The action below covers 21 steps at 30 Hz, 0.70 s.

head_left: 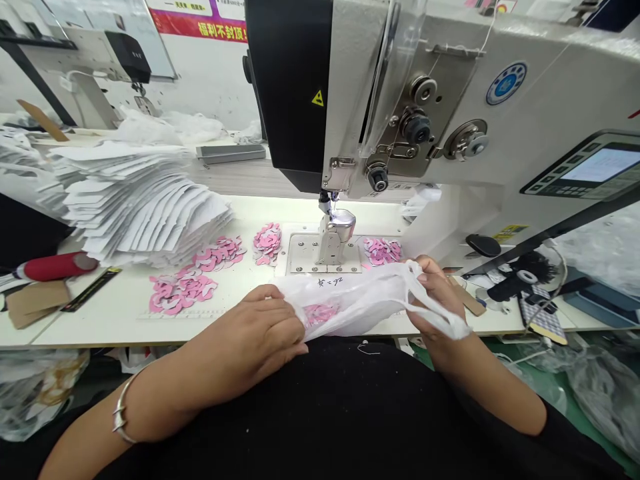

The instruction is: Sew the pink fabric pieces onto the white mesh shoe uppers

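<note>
My left hand (260, 330) and my right hand (436, 293) both grip a thin white plastic bag (367, 297) at the table's near edge. Pink cut-out pieces (320, 312) show through the bag near my left fingers. My right fingers pinch the bag's handle end. Just beyond the bag stands the sewing machine's presser foot (334, 233) on its needle plate (305, 253). Piles of loose pink pieces lie on the table, one (183, 290) at the left, one (267, 243) left of the foot and one (383, 250) right of it.
A fanned stack of white cut sheets (140, 200) fills the table's left. A red roll (55, 265) and cardboard pieces (35, 303) lie at the far left. The sewing machine's body (450, 87) and control panel (590, 167) loom at the right. Clear plastic bags (595, 393) lie below.
</note>
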Motion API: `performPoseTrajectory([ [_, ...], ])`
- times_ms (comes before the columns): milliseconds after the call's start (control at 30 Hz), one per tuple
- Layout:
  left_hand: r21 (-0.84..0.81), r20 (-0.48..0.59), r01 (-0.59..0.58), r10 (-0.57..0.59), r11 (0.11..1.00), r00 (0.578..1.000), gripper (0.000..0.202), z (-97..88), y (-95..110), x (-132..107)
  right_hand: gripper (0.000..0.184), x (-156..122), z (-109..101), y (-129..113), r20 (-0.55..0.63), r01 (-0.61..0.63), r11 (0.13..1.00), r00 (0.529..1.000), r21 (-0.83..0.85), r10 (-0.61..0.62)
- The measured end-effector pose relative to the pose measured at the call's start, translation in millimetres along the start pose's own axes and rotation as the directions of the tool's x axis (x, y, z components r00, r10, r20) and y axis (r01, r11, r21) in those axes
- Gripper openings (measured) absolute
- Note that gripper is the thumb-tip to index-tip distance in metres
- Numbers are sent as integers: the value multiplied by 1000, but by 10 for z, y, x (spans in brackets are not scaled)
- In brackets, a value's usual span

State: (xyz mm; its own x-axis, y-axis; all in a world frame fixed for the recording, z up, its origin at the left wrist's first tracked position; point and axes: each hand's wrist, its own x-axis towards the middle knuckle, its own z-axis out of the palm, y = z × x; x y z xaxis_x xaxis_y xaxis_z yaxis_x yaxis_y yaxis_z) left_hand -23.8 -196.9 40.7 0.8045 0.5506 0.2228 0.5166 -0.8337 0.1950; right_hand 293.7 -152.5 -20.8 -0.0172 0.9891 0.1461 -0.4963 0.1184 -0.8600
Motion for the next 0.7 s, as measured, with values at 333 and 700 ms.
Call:
performPoseTrajectory([
  [333,73,-53,395,-392,916,918,37,410,-254,-17,4,-36,-94,-109,192,11,965,981,-260,41],
  [700,-50,100,249,-243,967,965,39,772,-243,575,37,-152,226,-324,603,512,573,797,-640,-38],
])
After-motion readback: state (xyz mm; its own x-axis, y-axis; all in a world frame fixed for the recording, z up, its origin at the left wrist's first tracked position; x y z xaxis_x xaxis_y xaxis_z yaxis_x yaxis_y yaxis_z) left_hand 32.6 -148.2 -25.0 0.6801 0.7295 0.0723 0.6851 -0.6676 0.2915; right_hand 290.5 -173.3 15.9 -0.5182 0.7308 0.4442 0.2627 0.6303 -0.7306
